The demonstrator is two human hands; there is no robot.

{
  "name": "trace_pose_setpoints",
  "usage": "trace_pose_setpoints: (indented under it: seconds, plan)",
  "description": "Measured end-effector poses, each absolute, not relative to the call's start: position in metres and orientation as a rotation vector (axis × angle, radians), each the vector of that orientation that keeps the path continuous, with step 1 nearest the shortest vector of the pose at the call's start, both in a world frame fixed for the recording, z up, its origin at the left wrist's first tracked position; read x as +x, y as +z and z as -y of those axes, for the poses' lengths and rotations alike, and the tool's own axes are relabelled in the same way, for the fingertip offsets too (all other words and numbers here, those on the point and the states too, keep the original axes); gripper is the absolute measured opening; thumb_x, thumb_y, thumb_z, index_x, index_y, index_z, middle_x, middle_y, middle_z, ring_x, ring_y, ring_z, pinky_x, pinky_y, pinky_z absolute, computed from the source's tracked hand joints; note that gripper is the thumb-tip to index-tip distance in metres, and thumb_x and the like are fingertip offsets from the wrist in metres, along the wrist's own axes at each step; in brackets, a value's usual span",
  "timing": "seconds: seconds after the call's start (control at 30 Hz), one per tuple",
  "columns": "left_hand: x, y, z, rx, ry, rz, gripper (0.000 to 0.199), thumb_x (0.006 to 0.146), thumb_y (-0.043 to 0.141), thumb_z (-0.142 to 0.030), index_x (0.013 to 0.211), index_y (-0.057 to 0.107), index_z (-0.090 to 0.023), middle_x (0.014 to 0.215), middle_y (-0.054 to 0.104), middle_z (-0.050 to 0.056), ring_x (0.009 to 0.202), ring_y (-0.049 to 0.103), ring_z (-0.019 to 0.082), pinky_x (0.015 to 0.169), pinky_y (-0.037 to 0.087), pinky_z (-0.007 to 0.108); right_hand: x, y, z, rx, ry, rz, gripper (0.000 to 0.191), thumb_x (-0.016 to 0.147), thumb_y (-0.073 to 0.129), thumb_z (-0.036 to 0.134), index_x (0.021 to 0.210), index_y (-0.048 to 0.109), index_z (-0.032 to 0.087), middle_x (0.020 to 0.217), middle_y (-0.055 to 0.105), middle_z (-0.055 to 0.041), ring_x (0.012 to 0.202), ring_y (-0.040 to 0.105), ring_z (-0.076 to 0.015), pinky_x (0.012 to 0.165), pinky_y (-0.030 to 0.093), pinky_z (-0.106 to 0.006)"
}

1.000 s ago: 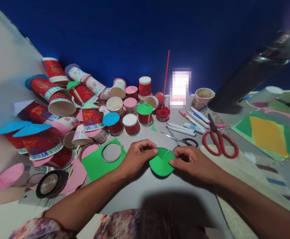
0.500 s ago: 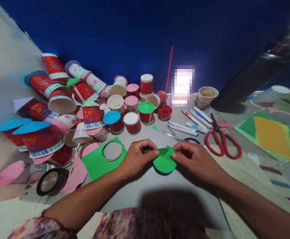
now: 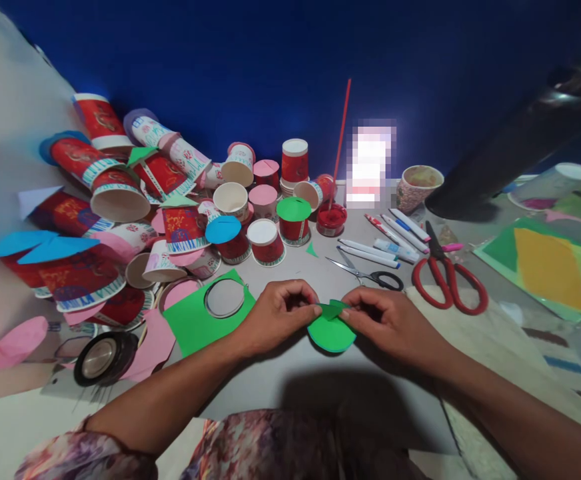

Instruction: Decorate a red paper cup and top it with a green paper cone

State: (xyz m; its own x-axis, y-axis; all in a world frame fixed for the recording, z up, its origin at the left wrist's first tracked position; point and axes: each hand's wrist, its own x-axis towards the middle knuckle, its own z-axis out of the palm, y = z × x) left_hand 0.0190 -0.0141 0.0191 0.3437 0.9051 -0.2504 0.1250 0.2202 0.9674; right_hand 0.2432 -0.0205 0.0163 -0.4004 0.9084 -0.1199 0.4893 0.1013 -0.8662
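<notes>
A green paper disc [image 3: 332,335] is held low over the grey tabletop between both hands, its far edges overlapping in a fold. My left hand [image 3: 283,310] pinches the disc's upper left edge between thumb and fingers. On the other side my right hand [image 3: 385,317] grips the upper right edge the same way. Left of the hands lies a green paper sheet [image 3: 190,327] with a round hole cut in it, and a metal ring around the hole. Small scissors [image 3: 370,275] rest just beyond my right hand.
Many decorated paper cups [image 3: 88,273] are piled at the left. Red-handled scissors [image 3: 445,277] and several markers [image 3: 370,253] lie at the right. A red jar [image 3: 331,220] holds a thin red stick. A dark post [image 3: 500,147] leans at the back right; a black-rimmed round object [image 3: 103,357] sits front left.
The disc's far edge is folded over more, with the overlapping flap now lying lower across it. Both hands keep their pinch. The camera view has shifted slightly.
</notes>
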Motion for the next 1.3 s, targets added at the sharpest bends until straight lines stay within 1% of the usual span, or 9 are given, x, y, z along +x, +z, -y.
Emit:
trace_pose_setpoints:
  seconds: [0.13, 0.27, 0.33, 0.43, 0.6, 0.73, 0.87, 1.13, 1.3]
  plan:
    - [0.0201, 0.0185, 0.0157, 1.276, 0.724, -1.108, 0.022, 0.077, 0.077, -0.033, 0.076, 0.066, -0.014, 0.063, 0.052, -0.004, 0.059, 0.042, 0.009, 0.055, 0.032, 0.022, 0.2418, 0.0152, 0.0211, -1.343, 1.232, 2.016, 0.026, 0.093, 0.058, 0.040, 0.084, 0.072, 0.019, 0.071, 0.067, -0.0006, 0.066, 0.055, -0.0156, 0.062, 0.039, -0.028]
    - [0.0209, 0.0189, 0.0165, 1.329, 0.735, -1.085, 0.022, 0.078, 0.076, -0.033, 0.084, 0.070, -0.013, 0.069, 0.055, -0.003, 0.063, 0.043, 0.010, 0.057, 0.034, 0.022, 0.2403, 0.0143, 0.0197, -1.339, 1.232, 2.037, 0.026, 0.092, 0.058, 0.039, 0.083, 0.071, 0.019, 0.068, 0.064, 0.0004, 0.065, 0.054, -0.0154, 0.061, 0.037, -0.028]
    - [0.0213, 0.0194, 0.0172, 1.349, 0.708, -1.087, 0.022, 0.080, 0.075, -0.034, 0.086, 0.071, -0.013, 0.068, 0.054, -0.003, 0.062, 0.042, 0.010, 0.057, 0.033, 0.022, 0.2399, 0.0143, 0.0197, -1.344, 1.250, 2.037, 0.026, 0.091, 0.057, 0.039, 0.082, 0.071, 0.019, 0.068, 0.064, 0.0005, 0.064, 0.053, -0.0152, 0.060, 0.036, -0.028]
    - [0.0219, 0.0203, 0.0184, 1.367, 0.666, -1.109, 0.022, 0.081, 0.074, -0.035, 0.081, 0.072, -0.013, 0.063, 0.051, -0.004, 0.060, 0.039, 0.009, 0.056, 0.030, 0.023, 0.2393, 0.0147, 0.0208, -1.344, 1.288, 2.036, 0.027, 0.090, 0.057, 0.040, 0.080, 0.070, 0.019, 0.067, 0.062, 0.0005, 0.064, 0.052, -0.0153, 0.060, 0.035, -0.028]
    - [0.0227, 0.0202, 0.0190, 1.419, 0.691, -1.127, 0.019, 0.078, 0.075, -0.032, 0.077, 0.071, -0.014, 0.069, 0.058, -0.002, 0.065, 0.045, 0.011, 0.058, 0.033, 0.023, 0.2369, 0.0130, 0.0216, -1.331, 1.333, 2.031, 0.026, 0.089, 0.057, 0.041, 0.079, 0.069, 0.020, 0.065, 0.060, 0.0006, 0.063, 0.051, -0.0157, 0.059, 0.035, -0.028]
    - [0.0222, 0.0176, 0.0192, 1.364, 0.626, -1.153, 0.023, 0.079, 0.073, -0.036, 0.076, 0.067, -0.014, 0.063, 0.051, -0.004, 0.060, 0.040, 0.010, 0.055, 0.030, 0.023, 0.2363, 0.0110, 0.0206, -1.328, 1.341, 2.024, 0.026, 0.089, 0.057, 0.041, 0.082, 0.071, 0.019, 0.067, 0.061, 0.0005, 0.063, 0.052, -0.0156, 0.060, 0.036, -0.028]
    - [0.0219, 0.0145, 0.0195, 1.350, 0.613, -1.193, 0.024, 0.080, 0.071, -0.038, 0.077, 0.066, -0.015, 0.063, 0.049, -0.005, 0.060, 0.039, 0.010, 0.055, 0.028, 0.024, 0.2368, 0.0106, 0.0200, -1.350, 1.325, 2.027, 0.027, 0.090, 0.057, 0.040, 0.082, 0.071, 0.019, 0.067, 0.062, 0.0004, 0.063, 0.052, -0.0154, 0.060, 0.035, -0.028]
    - [0.0231, 0.0155, 0.0184, 1.329, 0.601, -1.184, 0.025, 0.078, 0.074, -0.038, 0.077, 0.069, -0.014, 0.063, 0.053, -0.003, 0.059, 0.042, 0.010, 0.054, 0.031, 0.023, 0.2365, 0.0102, 0.0195, -1.365, 1.352, 2.030, 0.026, 0.087, 0.057, 0.040, 0.077, 0.068, 0.019, 0.064, 0.060, 0.0013, 0.062, 0.051, -0.0150, 0.059, 0.035, -0.028]
    - [0.0238, 0.0165, 0.0193, 1.298, 0.610, -1.197, 0.025, 0.076, 0.075, -0.038, 0.078, 0.070, -0.013, 0.064, 0.056, -0.003, 0.060, 0.044, 0.010, 0.055, 0.033, 0.023, 0.2362, 0.0120, 0.0196, -1.364, 1.394, 2.010, 0.026, 0.087, 0.057, 0.040, 0.075, 0.067, 0.019, 0.062, 0.055, 0.0028, 0.060, 0.046, -0.0137, 0.057, 0.032, -0.028]
